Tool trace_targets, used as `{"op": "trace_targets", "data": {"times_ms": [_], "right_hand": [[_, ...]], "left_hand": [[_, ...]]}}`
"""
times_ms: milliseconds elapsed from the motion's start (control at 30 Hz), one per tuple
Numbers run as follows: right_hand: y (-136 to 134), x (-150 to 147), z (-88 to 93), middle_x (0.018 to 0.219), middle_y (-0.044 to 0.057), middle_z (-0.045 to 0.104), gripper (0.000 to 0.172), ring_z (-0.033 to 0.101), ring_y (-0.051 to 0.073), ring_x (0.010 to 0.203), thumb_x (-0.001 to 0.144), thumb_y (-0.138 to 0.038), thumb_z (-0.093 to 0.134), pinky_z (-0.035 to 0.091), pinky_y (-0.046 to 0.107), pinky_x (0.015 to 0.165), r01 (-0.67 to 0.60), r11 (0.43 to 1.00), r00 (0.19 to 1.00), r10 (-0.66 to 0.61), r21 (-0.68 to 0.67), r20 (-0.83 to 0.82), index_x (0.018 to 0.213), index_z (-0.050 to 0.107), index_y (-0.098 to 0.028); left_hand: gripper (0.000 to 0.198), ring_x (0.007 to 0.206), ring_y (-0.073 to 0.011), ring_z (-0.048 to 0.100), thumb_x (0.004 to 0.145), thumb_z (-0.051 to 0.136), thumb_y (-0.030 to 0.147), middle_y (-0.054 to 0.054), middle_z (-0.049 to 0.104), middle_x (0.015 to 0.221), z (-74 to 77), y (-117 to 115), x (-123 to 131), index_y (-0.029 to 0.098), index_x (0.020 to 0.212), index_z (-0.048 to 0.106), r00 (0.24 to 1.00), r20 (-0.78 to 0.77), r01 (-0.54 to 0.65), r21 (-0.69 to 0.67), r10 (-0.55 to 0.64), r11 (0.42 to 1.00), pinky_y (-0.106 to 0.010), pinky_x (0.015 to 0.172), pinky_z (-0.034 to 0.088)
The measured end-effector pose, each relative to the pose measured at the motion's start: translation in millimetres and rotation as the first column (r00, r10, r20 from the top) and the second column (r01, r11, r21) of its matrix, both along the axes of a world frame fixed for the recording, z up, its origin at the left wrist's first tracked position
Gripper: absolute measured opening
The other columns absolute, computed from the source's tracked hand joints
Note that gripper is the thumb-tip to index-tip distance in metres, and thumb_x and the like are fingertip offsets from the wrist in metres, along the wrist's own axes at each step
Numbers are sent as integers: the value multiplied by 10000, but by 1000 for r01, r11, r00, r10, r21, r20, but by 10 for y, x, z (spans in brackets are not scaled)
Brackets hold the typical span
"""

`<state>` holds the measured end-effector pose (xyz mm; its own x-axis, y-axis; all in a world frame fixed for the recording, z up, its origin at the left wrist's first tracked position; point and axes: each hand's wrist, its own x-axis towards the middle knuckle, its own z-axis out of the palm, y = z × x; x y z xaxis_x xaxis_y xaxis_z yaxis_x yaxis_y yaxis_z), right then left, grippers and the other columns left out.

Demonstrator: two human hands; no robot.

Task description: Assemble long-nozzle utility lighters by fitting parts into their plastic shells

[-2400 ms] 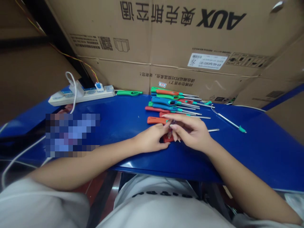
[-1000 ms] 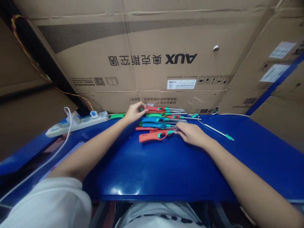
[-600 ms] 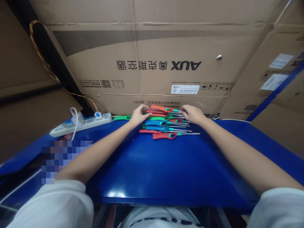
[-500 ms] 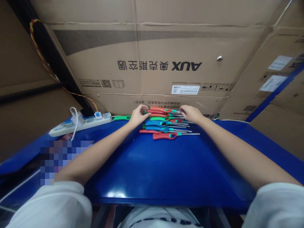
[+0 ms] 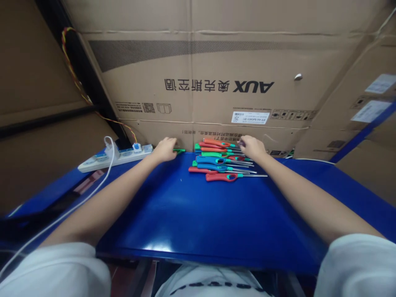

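Observation:
A row of long-nosed lighters (image 5: 216, 161) lies at the far side of the blue table (image 5: 216, 222), with red, blue and green handles to the left and metal rods to the right. The nearest one is red (image 5: 221, 177). My left hand (image 5: 165, 149) is closed over a single green lighter (image 5: 179, 151) that lies left of the row. My right hand (image 5: 252, 147) rests curled on the rod ends of the farthest lighters; what its fingers hold is hidden.
A large cardboard box (image 5: 216, 82) stands against the table's far edge. A white power strip (image 5: 114, 159) with plugs lies at the back left, and its white cable (image 5: 62, 210) runs toward me. More boxes stand to the right.
My left hand has left the handles of the row and moved left onto the single green lighter. My right hand stays at the rod ends. The camera has turned slightly left.

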<state>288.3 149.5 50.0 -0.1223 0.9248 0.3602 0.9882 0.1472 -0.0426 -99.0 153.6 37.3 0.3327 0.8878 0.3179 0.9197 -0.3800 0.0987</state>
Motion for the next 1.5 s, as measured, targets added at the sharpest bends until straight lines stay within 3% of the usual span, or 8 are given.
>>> {"op": "trace_targets", "data": {"times_ms": [167, 567, 767, 1000, 1067, 1267, 1367, 1500], "right_hand": [[-162, 150, -57, 1052, 175, 733, 359, 681, 287, 982, 1000, -366, 393, 475, 322, 752, 167, 986, 981, -164, 26, -100, 974, 690, -167], [-638, 912, -420, 774, 117, 741, 346, 691, 221, 549, 725, -128, 670, 544, 305, 576, 435, 816, 857, -505, -380, -104, 1070, 701, -128], [-708, 1017, -446, 1080, 187, 736, 380, 721, 284, 1015, 802, -147, 638, 551, 312, 828, 406, 856, 885, -455, -320, -93, 1179, 659, -107], [-781, 1040, -430, 1080, 157, 733, 321, 697, 324, 1038, 827, -181, 624, 539, 367, 800, 354, 881, 920, -388, -315, -53, 1142, 685, -159], [-819, 1012, -386, 1083, 182, 721, 291, 689, 358, 1026, 826, -200, 629, 533, 400, 781, 343, 889, 928, -371, -304, -39, 1106, 693, -146], [-1075, 403, -163, 1054, 115, 708, 183, 673, 237, 982, 916, -244, 550, 499, 322, 868, -4, 995, 988, -11, -96, -155, 1033, 673, -176], [-1307, -34, -180, 991, 65, 703, 188, 665, 195, 880, 956, -351, 546, 488, 286, 754, -475, 879, 854, 470, 36, -224, 986, 669, -212], [-1478, -287, -375, 957, 52, 699, 287, 663, 189, 822, 974, -483, 532, 457, 280, 673, -644, 764, 760, 630, -50, -161, 969, 645, -220]], "left_hand": [[446, 1177, -363, 570, 732, 595, 184, -202, 650, 1225, -1, -37, -219, 116, 1172, 592, 964, -259, -81, -82, 57, 993, -439, 954, 463], [434, 1276, -328, 518, 828, 497, 186, -167, 619, 1339, -56, 89, -322, 146, 1249, 592, 886, -459, -137, -130, 63, 982, -420, 1000, 434], [325, 1164, -303, 615, 908, 438, 243, -168, 654, 1224, 12, 101, -309, 147, 1125, 660, 890, -453, -130, -129, 58, 983, -368, 947, 482], [337, 989, -348, 688, 986, 321, 249, -215, 665, 1121, 237, -650, 192, 102, 1163, 567, 896, -335, -290, 59, 292, 955, -416, 771, 534], [321, 966, -326, 695, 1013, 336, 314, -176, 668, 1104, 239, -1019, 498, 121, 1150, 553, 941, -275, -194, 35, 197, 980, -394, 746, 541], [333, 993, -259, 671, 1054, 341, 368, -126, 636, 1121, -110, -1641, 1148, 156, 1175, 567, 927, -214, 273, -172, -307, 946, -355, 788, 559], [346, 1094, -256, 617, 1055, 368, 346, -136, 601, 1175, -314, -1617, 1192, 149, 1287, 531, 866, -158, 460, -122, -474, 880, -382, 933, 529], [372, 1124, -286, 574, 1026, 446, 345, -144, 589, 1204, -429, -1572, 1154, 147, 1331, 522, 867, -64, 490, -74, -494, 869, -443, 963, 507]]}}
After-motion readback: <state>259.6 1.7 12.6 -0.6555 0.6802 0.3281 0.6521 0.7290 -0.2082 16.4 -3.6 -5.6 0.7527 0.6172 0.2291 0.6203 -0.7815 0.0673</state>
